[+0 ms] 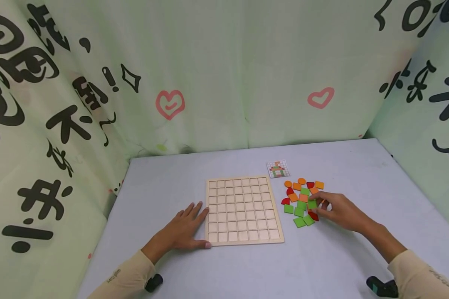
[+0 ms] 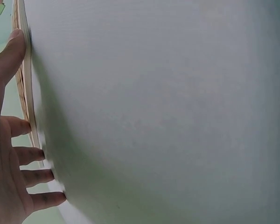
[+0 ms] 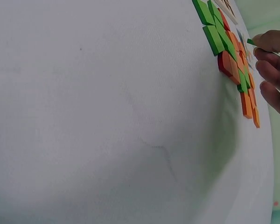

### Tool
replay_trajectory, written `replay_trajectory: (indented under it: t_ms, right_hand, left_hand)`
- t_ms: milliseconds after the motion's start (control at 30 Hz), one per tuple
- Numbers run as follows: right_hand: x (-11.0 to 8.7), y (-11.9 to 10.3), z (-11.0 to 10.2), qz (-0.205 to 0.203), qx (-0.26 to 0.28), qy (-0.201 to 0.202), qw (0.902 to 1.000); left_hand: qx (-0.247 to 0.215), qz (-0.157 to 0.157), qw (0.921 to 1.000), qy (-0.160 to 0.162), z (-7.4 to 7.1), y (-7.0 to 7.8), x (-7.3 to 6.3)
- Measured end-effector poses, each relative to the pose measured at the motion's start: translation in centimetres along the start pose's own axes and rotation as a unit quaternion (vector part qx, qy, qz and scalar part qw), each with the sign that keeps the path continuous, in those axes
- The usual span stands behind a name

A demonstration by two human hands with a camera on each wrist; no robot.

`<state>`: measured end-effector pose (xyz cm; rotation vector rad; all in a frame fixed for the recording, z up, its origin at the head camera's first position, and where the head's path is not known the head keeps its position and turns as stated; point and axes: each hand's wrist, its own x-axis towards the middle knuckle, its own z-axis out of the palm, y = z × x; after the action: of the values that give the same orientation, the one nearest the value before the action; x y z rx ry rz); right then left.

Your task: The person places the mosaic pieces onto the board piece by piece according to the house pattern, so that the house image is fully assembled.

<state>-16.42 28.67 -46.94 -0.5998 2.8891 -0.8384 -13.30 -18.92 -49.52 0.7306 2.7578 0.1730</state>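
My left hand (image 1: pixel 185 228) lies with spread, fairly straight fingers against the left edge of a wooden grid board (image 1: pixel 243 209). Its thumb touches the board's near left corner, as the left wrist view also shows. With thumb and fingertips, my right hand (image 1: pixel 338 211) pinches a green square tile (image 1: pixel 312 204) above a loose cluster of tiles right of the board. Among them are green squares (image 1: pixel 288 209), orange squares (image 1: pixel 297 186), orange round pieces (image 1: pixel 301 181) and dark red rounded pieces (image 1: pixel 285 201). In the right wrist view, only a corner of the held tile (image 3: pixel 250 42) shows.
A small picture card (image 1: pixel 278 169) with a coloured figure on a grid lies behind the board's far right corner. A white cloth covers the table (image 1: pixel 247 270). Pale green curtains (image 1: pixel 217 74) with black writing and red hearts hang at the back and sides.
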Motion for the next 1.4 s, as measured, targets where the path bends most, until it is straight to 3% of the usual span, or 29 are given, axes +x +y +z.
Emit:
replay_trajectory:
  t_ms: [700, 1000, 1400]
  right_hand:
    - [1.5, -2.8, 1.5, 0.008, 0.070, 0.000, 0.9975]
    - [2.3, -3.6, 2.2, -0.017, 0.094, 0.004, 0.9954]
    - [2.8, -4.6, 3.1, -0.013, 0.093, 0.000, 0.9956]
  left_hand:
    - [0.008, -0.001, 1.0000, 0.001, 0.4, -0.1, 0.1]
    - [0.008, -0.004, 0.9999, 0.005, 0.3, 0.0, 0.3]
    - [0.011, -0.010, 0.9999, 0.002, 0.2, 0.1, 0.2]
